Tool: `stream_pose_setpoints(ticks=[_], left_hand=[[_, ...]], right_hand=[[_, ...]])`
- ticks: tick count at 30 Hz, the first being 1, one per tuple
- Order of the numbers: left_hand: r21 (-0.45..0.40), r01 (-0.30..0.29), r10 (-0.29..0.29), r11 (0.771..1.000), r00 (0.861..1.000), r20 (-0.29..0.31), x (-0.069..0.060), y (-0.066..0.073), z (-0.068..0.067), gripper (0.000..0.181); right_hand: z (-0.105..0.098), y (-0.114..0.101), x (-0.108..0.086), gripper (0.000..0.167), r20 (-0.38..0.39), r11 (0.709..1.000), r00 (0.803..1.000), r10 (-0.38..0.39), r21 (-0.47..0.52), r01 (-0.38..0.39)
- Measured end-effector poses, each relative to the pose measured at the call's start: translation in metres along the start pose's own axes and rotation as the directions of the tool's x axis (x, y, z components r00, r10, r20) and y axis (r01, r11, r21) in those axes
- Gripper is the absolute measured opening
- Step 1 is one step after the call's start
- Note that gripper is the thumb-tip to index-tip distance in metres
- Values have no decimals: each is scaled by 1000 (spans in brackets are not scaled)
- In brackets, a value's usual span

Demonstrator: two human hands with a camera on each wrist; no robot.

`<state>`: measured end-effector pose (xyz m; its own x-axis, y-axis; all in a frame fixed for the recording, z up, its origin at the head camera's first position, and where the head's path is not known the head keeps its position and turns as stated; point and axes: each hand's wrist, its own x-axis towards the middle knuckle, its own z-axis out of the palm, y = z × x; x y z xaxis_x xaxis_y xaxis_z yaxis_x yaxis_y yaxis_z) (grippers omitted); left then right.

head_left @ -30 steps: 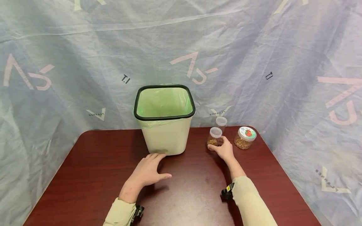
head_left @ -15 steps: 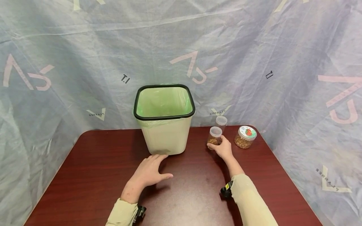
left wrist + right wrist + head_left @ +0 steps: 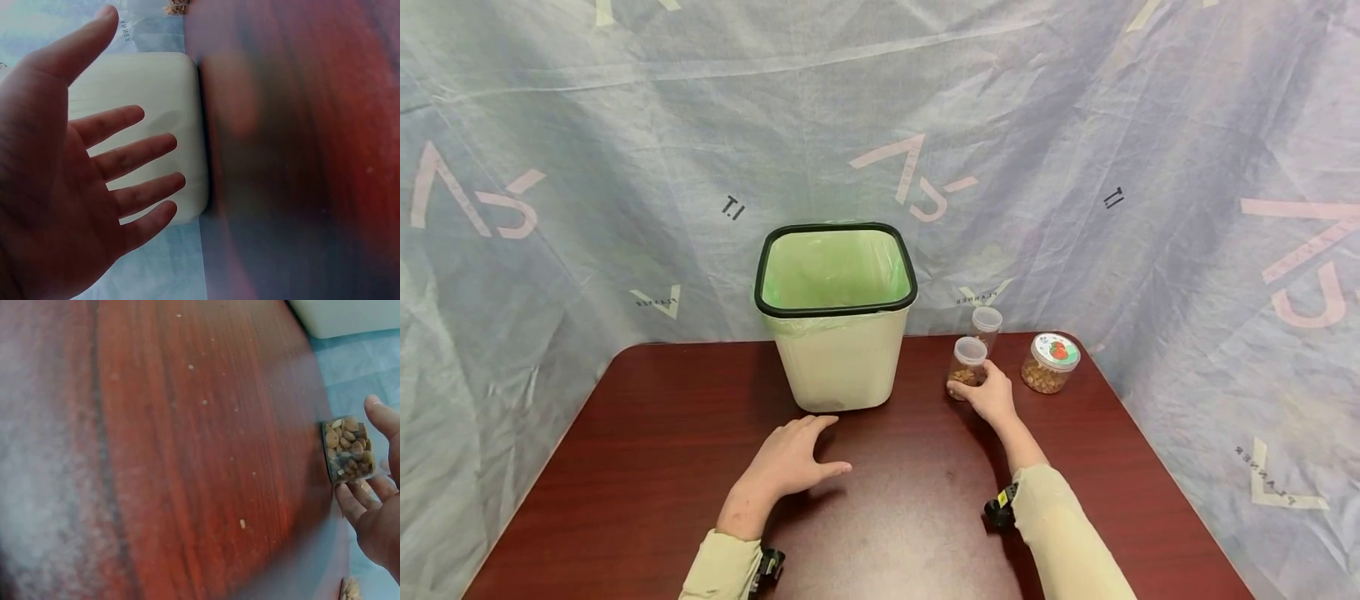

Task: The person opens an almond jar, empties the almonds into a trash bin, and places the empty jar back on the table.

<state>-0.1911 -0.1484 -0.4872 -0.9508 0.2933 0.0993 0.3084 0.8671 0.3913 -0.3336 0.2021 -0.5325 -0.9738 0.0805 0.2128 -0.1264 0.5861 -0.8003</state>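
My right hand [image 3: 992, 397] has its thumb and fingers around the lower part of a clear jar [image 3: 964, 375] with a translucent lid, standing upright on the table. In the right wrist view the jar [image 3: 349, 449] shows nut-like pieces inside, and the hand [image 3: 381, 512] is beside it, thumb on one side and fingers on the other. My left hand [image 3: 786, 458] is spread in front of a white bin [image 3: 842, 358], holding nothing. The left wrist view shows that hand [image 3: 69, 187] with separated fingers before the bin [image 3: 169, 87].
Behind the held jar stands a second lidded jar [image 3: 987, 320]. To the right is a wider jar [image 3: 1047, 377] with a green and white lid. The bin has a black rim and a green liner [image 3: 835, 267]. A printed cloth [image 3: 805, 108] hangs behind the dark red table [image 3: 647, 467].
My left hand has shifted slightly, staying spread before the bin. The right hand and its jar have moved only very slightly to the left.
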Motion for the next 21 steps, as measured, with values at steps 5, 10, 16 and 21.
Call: stream_pose_setpoints(ticks=[5,10,16,21], left_hand=[[-35,-12,12,999,1000,11,-2,-5,4,75],[-121,4,2,993,999,51,-7,-12,7,70],[-297,-9,32,955,997,74,-10,-18,10,67],[-482,-25,70,876,995,75,-10,-22,14,64]], right_hand=[[-2,-8,-6,55,-12,999,999,-39,14,39],[-4,-24,-13,52,-27,996,997,-77,46,78],[-13,-42,-22,51,-41,985,989,-145,90,148],[-21,-58,-31,51,-34,973,979,-203,108,205]])
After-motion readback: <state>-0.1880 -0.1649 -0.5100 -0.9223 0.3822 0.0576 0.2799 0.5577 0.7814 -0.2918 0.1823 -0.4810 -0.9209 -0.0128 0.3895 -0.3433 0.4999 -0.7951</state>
